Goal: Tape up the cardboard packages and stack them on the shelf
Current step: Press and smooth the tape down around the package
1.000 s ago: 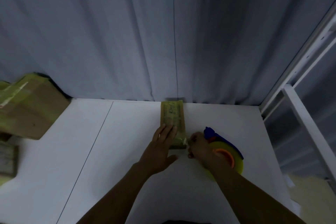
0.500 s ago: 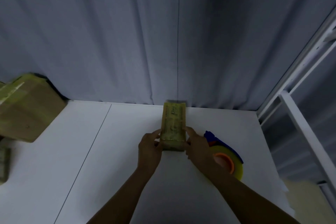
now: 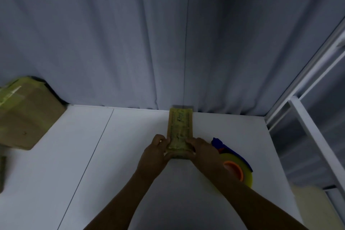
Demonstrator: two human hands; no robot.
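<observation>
The thin package (image 3: 180, 127) lay flat in the middle of the white table (image 3: 74, 155). Its near end sat between the two hands. The left hand (image 3: 153, 157) held the near left corner with curled fingers, and the right hand (image 3: 203, 153) held the near right edge the same way. The hands covered that end, so it was hard to see. The light was dim, and the print on top could not be read. A tape roll (image 3: 240, 170) on the table's right side was partly hidden behind the right arm. A big box (image 3: 24, 117) was cut off at the table's left edge. The package's long side pointed straight away from the person, toward the table's back edge.
</observation>
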